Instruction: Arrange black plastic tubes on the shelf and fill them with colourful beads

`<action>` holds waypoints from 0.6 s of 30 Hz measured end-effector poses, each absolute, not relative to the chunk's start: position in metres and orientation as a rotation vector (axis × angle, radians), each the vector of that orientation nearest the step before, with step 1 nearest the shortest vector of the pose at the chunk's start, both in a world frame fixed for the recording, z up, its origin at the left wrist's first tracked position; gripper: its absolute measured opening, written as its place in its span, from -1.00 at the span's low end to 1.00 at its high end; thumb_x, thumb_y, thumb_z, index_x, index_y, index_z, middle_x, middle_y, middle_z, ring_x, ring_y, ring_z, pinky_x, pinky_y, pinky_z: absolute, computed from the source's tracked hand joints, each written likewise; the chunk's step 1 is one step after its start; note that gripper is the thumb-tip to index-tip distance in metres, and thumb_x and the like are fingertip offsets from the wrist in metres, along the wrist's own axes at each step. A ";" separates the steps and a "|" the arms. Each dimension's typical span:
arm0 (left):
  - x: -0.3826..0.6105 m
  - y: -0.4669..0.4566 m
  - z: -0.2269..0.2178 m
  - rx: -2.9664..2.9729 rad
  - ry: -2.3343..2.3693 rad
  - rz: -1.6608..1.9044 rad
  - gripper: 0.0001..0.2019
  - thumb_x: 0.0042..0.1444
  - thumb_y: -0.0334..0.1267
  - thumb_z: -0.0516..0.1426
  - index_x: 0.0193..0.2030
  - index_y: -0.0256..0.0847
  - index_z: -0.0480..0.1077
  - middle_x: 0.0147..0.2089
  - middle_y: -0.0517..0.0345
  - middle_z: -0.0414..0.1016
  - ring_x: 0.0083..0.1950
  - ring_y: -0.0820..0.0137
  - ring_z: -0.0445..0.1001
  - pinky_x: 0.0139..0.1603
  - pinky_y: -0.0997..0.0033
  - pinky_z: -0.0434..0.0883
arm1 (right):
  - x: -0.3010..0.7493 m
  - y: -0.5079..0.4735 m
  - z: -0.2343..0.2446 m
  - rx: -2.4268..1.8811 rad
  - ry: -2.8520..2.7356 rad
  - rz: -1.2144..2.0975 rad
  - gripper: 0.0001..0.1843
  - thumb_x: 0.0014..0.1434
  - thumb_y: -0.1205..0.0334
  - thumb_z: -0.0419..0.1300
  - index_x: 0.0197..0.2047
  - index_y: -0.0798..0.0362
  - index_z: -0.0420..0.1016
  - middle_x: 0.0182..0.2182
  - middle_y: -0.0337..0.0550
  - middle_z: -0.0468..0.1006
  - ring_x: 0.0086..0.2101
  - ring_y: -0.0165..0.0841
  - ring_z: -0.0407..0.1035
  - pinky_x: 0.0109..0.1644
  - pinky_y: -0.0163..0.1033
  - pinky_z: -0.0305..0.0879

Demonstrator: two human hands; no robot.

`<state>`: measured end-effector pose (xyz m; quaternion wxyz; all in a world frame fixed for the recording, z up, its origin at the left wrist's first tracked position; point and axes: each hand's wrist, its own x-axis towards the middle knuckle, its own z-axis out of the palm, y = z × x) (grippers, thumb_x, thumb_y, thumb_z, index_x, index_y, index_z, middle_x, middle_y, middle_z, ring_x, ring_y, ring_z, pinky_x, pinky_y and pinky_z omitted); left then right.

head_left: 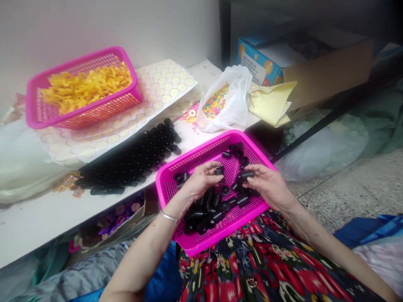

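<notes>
A bright pink plastic basket (195, 247) rests on my lap against the table edge, with loose black cylindrical pieces (217, 216) scattered inside. Over its middle, my left hand (203, 180) pinches one short black cylinder (219, 171) between thumb and fingers. On the right side of the basket, my right hand (264, 180) is closed on another black cylinder (246, 175), which points toward the left hand. The two held pieces are apart. Beyond the basket, many similar black cylinders (132, 159) stand packed in rows on the white table.
Behind the rows, a pink basket of yellow plastic parts (85, 90) sits on sheets of round stickers (166, 79). A white plastic bag of tiny colored beads (217, 100) lies near a yellow paper packet (270, 100). A cardboard box (330, 63) stands at right; purple items (116, 220) lie under the table.
</notes>
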<state>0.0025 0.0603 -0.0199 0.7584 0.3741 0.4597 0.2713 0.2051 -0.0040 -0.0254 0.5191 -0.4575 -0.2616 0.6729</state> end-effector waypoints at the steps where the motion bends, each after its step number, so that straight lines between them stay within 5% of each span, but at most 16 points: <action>1: 0.002 0.060 -0.018 0.716 0.955 0.601 -0.60 -0.19 -0.45 0.30 -0.13 -0.28 0.39 -0.34 0.18 0.46 -0.40 0.51 0.45 -0.39 0.54 0.39 | 0.204 -0.005 -0.025 -1.088 -0.630 1.627 -0.65 -0.12 0.25 0.38 -0.21 0.04 0.48 -0.35 -0.20 0.53 -0.36 -0.41 0.44 -0.22 -0.22 0.45; 6: 0.006 0.057 -0.010 0.475 0.882 0.650 -0.80 -0.07 -0.56 0.19 -0.26 -0.33 0.38 -0.25 0.12 0.45 -0.28 0.45 0.50 -0.17 0.39 0.50 | 0.198 -0.006 -0.026 -1.046 -0.646 1.648 -0.67 -0.12 0.30 0.38 -0.23 0.05 0.45 -0.33 -0.20 0.55 -0.38 -0.41 0.46 -0.19 -0.20 0.44; 18: 0.009 0.056 -0.010 0.426 0.869 0.635 -0.85 0.03 -0.55 0.10 -0.24 -0.36 0.38 -0.29 0.08 0.45 -0.35 0.45 0.52 -0.19 0.39 0.52 | 0.196 -0.008 -0.029 -1.106 -0.834 1.539 -0.64 -0.12 0.29 0.37 -0.20 0.02 0.44 -0.33 -0.21 0.56 -0.33 -0.36 0.46 -0.16 -0.17 0.42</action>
